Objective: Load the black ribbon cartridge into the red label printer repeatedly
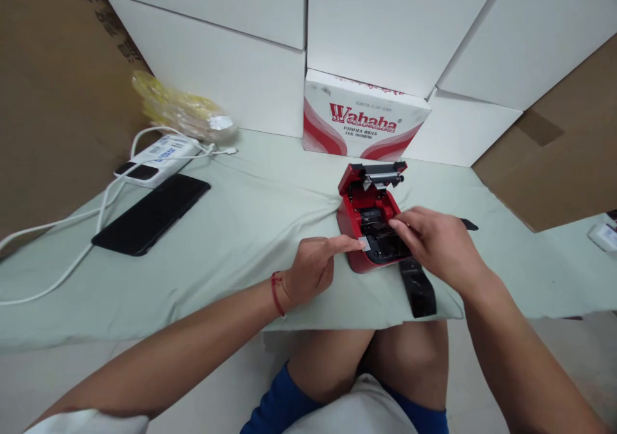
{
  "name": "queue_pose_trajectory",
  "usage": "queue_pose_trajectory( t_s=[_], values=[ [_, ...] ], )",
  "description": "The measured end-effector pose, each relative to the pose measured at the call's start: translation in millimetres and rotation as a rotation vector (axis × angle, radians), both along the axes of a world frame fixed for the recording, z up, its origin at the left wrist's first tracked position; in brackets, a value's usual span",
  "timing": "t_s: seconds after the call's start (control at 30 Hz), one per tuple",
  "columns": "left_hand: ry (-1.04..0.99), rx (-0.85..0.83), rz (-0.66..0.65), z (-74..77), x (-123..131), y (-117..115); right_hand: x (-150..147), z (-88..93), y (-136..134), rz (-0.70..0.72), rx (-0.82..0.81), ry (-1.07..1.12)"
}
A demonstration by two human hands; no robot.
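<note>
Red plastic case (348,228) sits on a pale green cloth (159,292), near the front edge of the table and roughly level with our knees (409,357). Its hinged lid (373,175) stands open, tilted back, with a metal roller (380,179) across it. Black insides (373,223) are exposed.

Left hand (312,270): index finger straight, fingertip (355,244) touching a small silver tab (366,244) at the case's front edge. Other fingers loosely curled, not clenched. Can't tell if the tab is actually gripped.

Right hand (436,247): fingers (402,223) bent over the black insides, touching the case. Can't tell if they're grasping anything in there.

Black strip (417,286) lies on the cloth just below the case, near the right hand. Another black piece (468,224) pokes out beyond that hand. Can't tell if the two connect.

Left of the case, well apart: black phone (151,214) lying flat, white power bank (157,159) with a white cable (58,273) running off the cloth, yellow plastic bag (180,107) behind them. Behind the case: white Wahaha carton (366,116) against stacked white boxes (212,61). Red string (276,292) on our left wrist.
</note>
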State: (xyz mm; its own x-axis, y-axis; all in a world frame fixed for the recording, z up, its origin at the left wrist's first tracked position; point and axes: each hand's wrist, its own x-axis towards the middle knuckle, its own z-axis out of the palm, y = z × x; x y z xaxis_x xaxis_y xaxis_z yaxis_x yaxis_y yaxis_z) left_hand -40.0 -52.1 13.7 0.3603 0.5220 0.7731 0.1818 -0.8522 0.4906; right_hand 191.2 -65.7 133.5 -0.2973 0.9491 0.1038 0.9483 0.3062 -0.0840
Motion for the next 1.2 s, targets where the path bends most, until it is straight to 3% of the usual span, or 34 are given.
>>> queue_pose_trajectory(
  t_s=[0.07,0.17,0.23,0.3,0.4,0.47,0.53,0.6,0.67,0.73,0.8,0.9,1.0,1.1,1.2],
  values=[
    [-0.076,-0.079,0.077,-4.4,0,2,-12,4.5,31,-0.013,-0.101,-0.164],
    [-0.139,-0.250,0.310,-8.1,-1,13,-33,-4.7,67,0.013,-0.211,-0.288],
    [-0.113,-0.350,0.430,-8.3,-2,22,-44,-13.3,78,0.014,-0.242,-0.317],
    [-0.069,-0.461,0.442,-7.6,-3,30,-47,-14.8,78,0.007,-0.251,-0.325],
    [-0.053,-0.629,0.365,-6.6,-6,38,-30,5.7,57,-0.004,-0.226,-0.295],
    [-0.068,-0.685,0.350,-6.7,-6,39,-2,31.8,31,0.019,-0.199,-0.212],
    [-0.079,-0.714,0.328,-7.1,-5,39,36,59.4,0,0.090,-0.166,0.006],
    [-0.087,-0.734,0.300,-6.8,-4,38,78,79.0,-30,0.092,-0.288,0.081],
    [-0.083,-0.748,0.267,-5.1,-3,36,117,83.2,-53,0.067,-0.514,0.083],
    [-0.070,-0.759,0.230,-2.5,-3,35,150,70.6,-66,-0.026,-0.681,0.053],
    [-0.065,-0.767,0.216,-0.4,-2,34,175,46.3,-69,-0.153,-0.731,-0.005],
    [-0.113,-0.786,0.270,-1.0,-3,35,198,4.6,-59,-0.283,-0.663,-0.079],
    [-0.174,-0.797,0.328,-4.5,-3,37,212,-24.9,-39,-0.335,-0.555,-0.093],
    [-0.172,-0.774,0.338,-5.8,-4,39,221,-35.9,-18,-0.371,-0.444,-0.088],
    [-0.098,-0.746,0.351,-2.8,-3,41,222,-35.5,-2,-0.399,-0.291,-0.073]
  ],
)
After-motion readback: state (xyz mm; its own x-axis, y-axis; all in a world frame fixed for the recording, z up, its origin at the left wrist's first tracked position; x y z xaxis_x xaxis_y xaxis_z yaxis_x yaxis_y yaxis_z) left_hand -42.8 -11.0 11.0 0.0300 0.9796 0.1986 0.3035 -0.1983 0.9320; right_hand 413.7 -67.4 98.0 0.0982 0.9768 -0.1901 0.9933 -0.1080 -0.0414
